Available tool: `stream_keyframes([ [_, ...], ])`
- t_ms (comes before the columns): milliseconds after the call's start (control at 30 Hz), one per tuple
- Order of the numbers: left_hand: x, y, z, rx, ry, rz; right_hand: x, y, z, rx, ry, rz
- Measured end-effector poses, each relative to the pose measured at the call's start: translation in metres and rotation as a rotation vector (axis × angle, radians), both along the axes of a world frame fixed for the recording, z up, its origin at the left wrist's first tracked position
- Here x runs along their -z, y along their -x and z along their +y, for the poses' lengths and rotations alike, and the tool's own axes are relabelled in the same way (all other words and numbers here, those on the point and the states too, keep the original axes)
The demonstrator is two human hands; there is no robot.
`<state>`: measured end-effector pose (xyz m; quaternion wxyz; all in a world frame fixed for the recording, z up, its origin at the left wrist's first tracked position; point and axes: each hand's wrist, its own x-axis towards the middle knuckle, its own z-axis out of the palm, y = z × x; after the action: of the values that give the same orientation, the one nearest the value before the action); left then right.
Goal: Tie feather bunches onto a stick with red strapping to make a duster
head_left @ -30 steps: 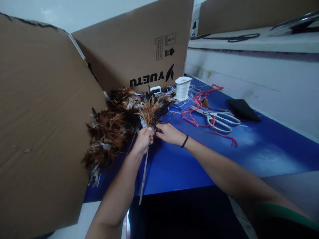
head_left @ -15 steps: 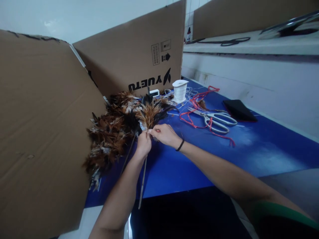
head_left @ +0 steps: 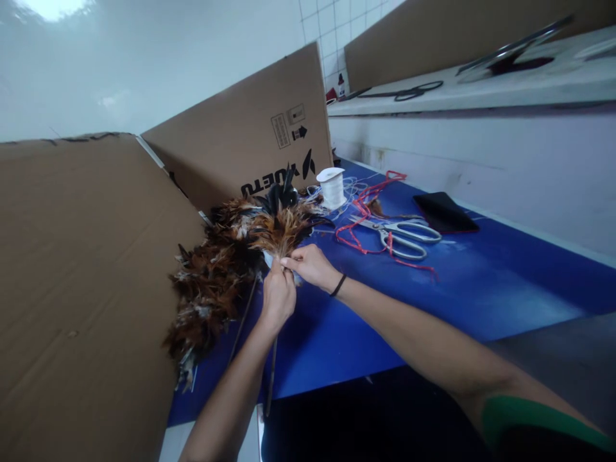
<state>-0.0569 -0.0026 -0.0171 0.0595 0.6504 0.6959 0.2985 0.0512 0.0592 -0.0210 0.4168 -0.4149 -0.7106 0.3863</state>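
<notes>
A bundle of brown and black feathers [head_left: 279, 224] stands upright above my hands, its base between my fingers. A thin stick [head_left: 272, 375] runs down from it toward the table's front edge. My left hand [head_left: 279, 289] is wrapped round the bundle's base and the stick. From the right, my right hand [head_left: 310, 264] pinches the feather base, its fingertips touching those of my left hand. Whether a string lies between the fingertips is too small to tell. More brown feathers [head_left: 206, 282] lie in a heap left of my hands.
On the blue table [head_left: 337, 340] are scissors [head_left: 404, 236], red string [head_left: 353, 240], a white spool [head_left: 332, 187] and a dark flat device [head_left: 445, 212]. Cardboard panels [head_left: 86, 276] stand at the left and back. A white ledge [head_left: 462, 90] holds dark scissors [head_left: 418, 91].
The view has shifted, so the back panel and scissors appear further left. My left hand has turned slightly, and the feather bundle looks more spread out.
</notes>
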Motion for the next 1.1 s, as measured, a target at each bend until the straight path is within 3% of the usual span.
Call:
stream_keyframes([
  [233,-0.018,-0.005,-0.001,0.012,-0.095,-0.08,-0.005,-0.005,0.002,-0.043,0.02,0.187],
  [433,-0.02,-0.01,0.005,0.022,-0.116,0.15,-0.009,-0.009,0.005,-0.039,-0.043,0.212],
  [667,-0.013,-0.016,0.011,-0.018,-0.115,0.481,-0.013,-0.015,0.009,0.066,-0.024,0.16],
  [833,-0.005,-0.018,0.015,-0.061,-0.1,0.681,-0.009,-0.011,0.015,0.1,0.1,0.181],
  [1100,0.007,-0.016,0.024,-0.077,-0.164,0.845,-0.012,-0.009,0.011,0.092,0.238,0.313],
])
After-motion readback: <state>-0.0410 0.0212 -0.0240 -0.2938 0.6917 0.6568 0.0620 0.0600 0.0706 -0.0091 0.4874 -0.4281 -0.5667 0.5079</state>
